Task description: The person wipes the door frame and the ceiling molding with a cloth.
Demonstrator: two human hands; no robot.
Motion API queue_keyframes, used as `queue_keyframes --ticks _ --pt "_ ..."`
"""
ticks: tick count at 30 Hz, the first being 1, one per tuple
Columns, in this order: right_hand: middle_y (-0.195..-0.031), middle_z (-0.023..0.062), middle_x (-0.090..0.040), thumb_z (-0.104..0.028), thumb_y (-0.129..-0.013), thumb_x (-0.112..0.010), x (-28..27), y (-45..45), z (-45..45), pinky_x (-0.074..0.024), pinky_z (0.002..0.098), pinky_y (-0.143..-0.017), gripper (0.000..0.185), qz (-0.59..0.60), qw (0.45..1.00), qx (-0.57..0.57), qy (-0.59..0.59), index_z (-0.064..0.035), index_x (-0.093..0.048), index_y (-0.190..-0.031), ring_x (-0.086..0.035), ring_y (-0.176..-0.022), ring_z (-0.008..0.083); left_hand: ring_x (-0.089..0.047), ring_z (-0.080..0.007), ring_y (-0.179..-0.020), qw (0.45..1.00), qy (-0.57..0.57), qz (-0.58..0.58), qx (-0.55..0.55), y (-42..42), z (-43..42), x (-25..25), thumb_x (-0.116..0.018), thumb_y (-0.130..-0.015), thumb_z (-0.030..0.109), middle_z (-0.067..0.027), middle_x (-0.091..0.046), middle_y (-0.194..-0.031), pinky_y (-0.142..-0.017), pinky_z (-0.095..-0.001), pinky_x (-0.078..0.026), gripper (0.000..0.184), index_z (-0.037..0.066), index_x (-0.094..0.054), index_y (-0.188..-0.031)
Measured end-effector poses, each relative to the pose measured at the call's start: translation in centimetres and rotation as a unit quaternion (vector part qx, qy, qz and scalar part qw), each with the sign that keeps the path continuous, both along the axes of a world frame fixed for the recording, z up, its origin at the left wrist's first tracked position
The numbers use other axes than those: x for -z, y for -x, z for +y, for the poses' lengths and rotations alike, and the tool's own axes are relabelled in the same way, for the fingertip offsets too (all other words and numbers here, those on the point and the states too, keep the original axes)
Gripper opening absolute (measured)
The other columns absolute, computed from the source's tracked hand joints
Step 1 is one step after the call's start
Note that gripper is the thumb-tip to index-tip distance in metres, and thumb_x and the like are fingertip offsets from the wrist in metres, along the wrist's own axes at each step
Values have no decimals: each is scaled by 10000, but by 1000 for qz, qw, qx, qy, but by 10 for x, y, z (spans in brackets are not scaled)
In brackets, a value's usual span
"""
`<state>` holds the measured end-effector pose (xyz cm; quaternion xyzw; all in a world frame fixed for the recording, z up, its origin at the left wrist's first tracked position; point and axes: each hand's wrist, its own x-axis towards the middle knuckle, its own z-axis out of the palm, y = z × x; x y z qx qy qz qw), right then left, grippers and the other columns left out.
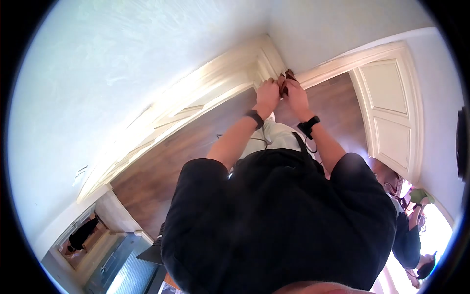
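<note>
Both my arms reach forward toward the corner where two walls meet. My left hand point(268, 93) and my right hand point(296, 95) are close together there, with fingers curled. Between them is a small dark reddish-brown thing point(290, 75), partly hidden by my fingers; its kind cannot be made out. Both hands appear to grip it, just in front of the cream door frame point(267, 56). A black band is on each of my wrists.
An open panelled cream door point(389, 105) stands to the right. Wooden floor point(161, 166) lies below. At lower right another person point(409, 240) in dark clothing is beside a green thing point(421, 196). A mirror point(81, 237) and a glass-like panel point(129, 272) are at lower left.
</note>
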<state>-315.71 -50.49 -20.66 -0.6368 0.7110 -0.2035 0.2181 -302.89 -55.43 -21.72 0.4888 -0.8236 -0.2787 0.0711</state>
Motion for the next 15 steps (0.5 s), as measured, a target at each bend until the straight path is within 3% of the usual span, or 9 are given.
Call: queue_keyframes --ticks 3,9,13,15 --pt "-1172 130 -602 -29 -719 -668 -1 26 3 -501 405 -894 311 -49 996 -78 -2 -38 -607 -1024 -572 -1083 335 -623 -311 -968 999 -28 -21 23 3 9 -22 -646 -788 102 -137 -605 -1037 -786 -400 -544 218 51 -616 -998" --pt "-1138 122 -602 -17 -706 -677 7 58 2 -480 394 -921 268 -75 979 -182 51 -36 -613 -965 -560 -1099 333 -630 -300 -937 999 0 -31 4 20 24 -9 -630 -813 121 -135 -599 -996 -764 -392 -551 211 16 -606 -994" --pt "-1090 129 -597 -17 -738 -666 8 85 -12 -468 393 -916 214 -186 947 -260 -20 -40 -602 -940 -560 -1062 336 -622 -311 -942 999 -11 -30 -30 39 33 -7 -629 -810 123 -154 -589 -1003 -749 -403 -551 213 8 -597 -987" --pt "-1108 137 -591 -18 -735 -670 17 103 -15 -469 398 -914 246 -147 952 -267 -5 -41 -595 -968 -558 -1067 341 -618 -312 -944 998 -1 -35 -43 59 34 -3 -628 -805 117 -157 -588 -1005 -743 -403 -550 212 7 -594 -983"
